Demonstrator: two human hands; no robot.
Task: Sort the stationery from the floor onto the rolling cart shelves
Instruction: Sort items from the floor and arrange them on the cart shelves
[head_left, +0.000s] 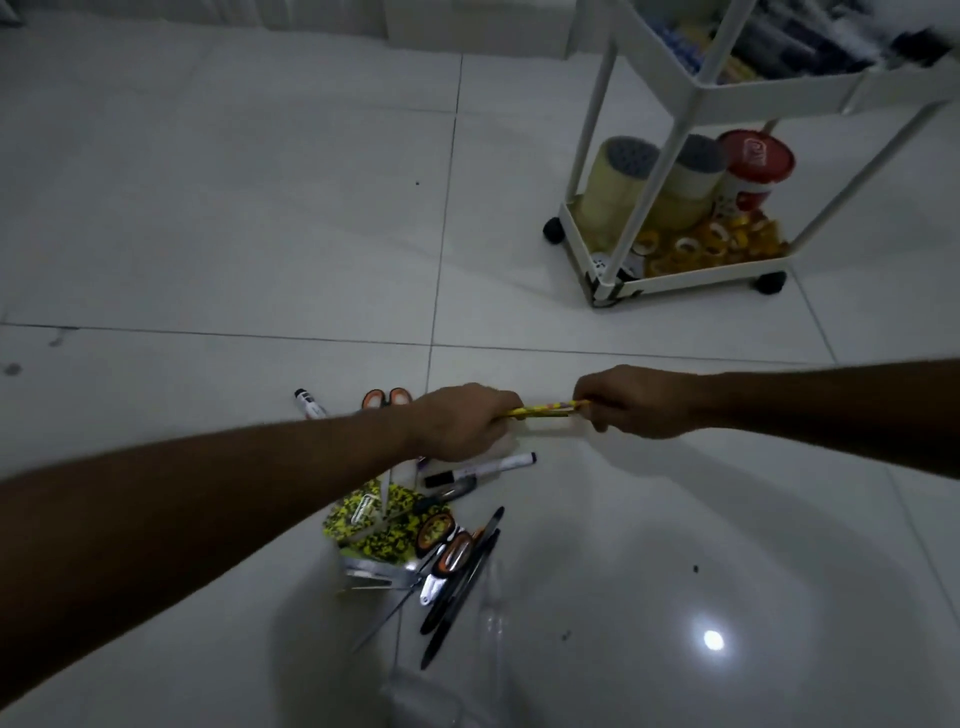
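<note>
Yellow pencil (545, 410): held level above the white floor (208, 208), left hand (462, 423) gripping one end, right hand (631, 402) pinching the other. Pile under the left arm: markers (498, 465), orange-handled scissors (387, 399), black pens (467, 577), yellow-black packets (374, 525). Cart (696, 278): well apart, upper right; bottom shelf holds tape rolls (618, 182), small yellow rolls (717, 241) and a red-lidded tub (753, 166).

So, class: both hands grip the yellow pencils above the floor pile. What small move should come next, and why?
Probably the left hand lets go, so the right hand can carry the yellow pencils to the cart. Both hands hold the bundle, and the cart stands on the right.
</note>
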